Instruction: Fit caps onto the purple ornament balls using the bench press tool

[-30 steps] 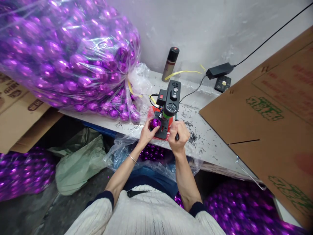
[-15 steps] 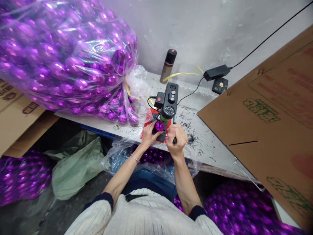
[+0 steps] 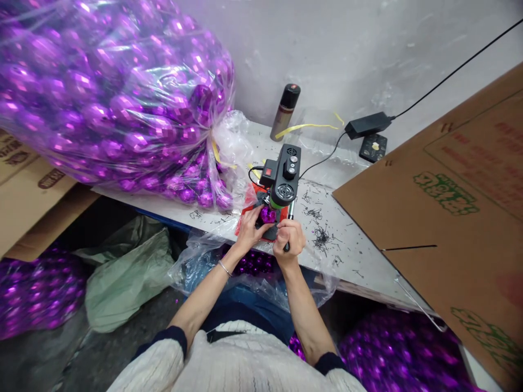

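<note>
A small black bench machine [image 3: 286, 174] with a green ring stands on a red base [image 3: 242, 224] on the white table. Under its head sits a shiny purple ball [image 3: 268, 215]. My left hand [image 3: 250, 228] grips the ball from the left, thumb at its near side and fingers at its far left. My right hand [image 3: 289, 239] is wrapped round the black-gripped lever [image 3: 291, 209] at the machine's right side. Part of the ball is hidden under the machine's head.
A big clear bag of purple balls [image 3: 122, 98] fills the back left. Behind the machine stand a spray can [image 3: 285, 111] and a power adapter [image 3: 368, 124]. Cardboard boxes [image 3: 441, 207] flank the table [image 3: 359, 245]; black scraps [image 3: 322, 237] lie at right.
My right hand has moved slightly left and down with the lever. My left hand stays at the ball. The view has shifted a little.
</note>
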A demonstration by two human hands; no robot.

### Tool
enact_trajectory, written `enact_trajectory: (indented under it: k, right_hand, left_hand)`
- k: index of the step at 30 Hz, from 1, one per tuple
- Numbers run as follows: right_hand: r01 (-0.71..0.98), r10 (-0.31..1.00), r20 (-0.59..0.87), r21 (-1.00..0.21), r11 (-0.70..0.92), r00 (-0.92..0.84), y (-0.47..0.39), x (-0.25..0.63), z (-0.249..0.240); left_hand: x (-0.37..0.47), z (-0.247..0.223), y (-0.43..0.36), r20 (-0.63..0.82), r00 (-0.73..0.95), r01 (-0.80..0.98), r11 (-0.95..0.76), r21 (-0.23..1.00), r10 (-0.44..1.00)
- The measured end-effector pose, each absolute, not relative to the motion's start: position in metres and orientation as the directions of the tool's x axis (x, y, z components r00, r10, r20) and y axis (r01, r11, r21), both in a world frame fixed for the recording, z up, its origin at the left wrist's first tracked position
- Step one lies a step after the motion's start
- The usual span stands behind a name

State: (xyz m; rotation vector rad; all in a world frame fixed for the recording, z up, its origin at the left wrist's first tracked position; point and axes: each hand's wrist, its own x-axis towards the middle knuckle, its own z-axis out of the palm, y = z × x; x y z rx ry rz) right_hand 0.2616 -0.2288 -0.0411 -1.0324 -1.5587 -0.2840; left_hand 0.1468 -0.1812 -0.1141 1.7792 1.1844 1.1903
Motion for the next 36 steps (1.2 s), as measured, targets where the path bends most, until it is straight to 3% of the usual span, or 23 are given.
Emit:
enact_trajectory:
  k: [17,24,31,33,36]
  right_hand:
    - [0.69,0.439,0.888,-0.402,0.602,0.135,-0.227,0.259,-0.057]
    - [0.732,0.375,0.925,-0.299,0.612,0.064,-0.222,0.259,-0.061]
    - [0.705,0.499,0.841,-0.483,0.519,0.208,-0.223,0.26,-0.008]
    - [0.7,0.523,0.826,-0.5,0.51,0.209,-0.226,0.26,0.002]
    - [0.703,0.512,0.841,-0.472,0.532,0.177,-0.229,0.258,0.0]
  left_hand:
    - [0.149,-0.12,-0.18,0.321,0.14,0.303,-0.349,0.887,0.937]
    - [0.148,-0.12,-0.18,0.333,0.151,0.301,-0.364,0.881,0.931]
    - [0.144,-0.113,-0.187,0.365,0.1,0.326,-0.377,0.867,0.926]
    - [0.133,-0.115,-0.205,0.43,0.143,0.352,-0.452,0.82,0.892]
    - [0.112,-0.132,-0.248,0.475,0.361,0.403,-0.594,0.696,0.802]
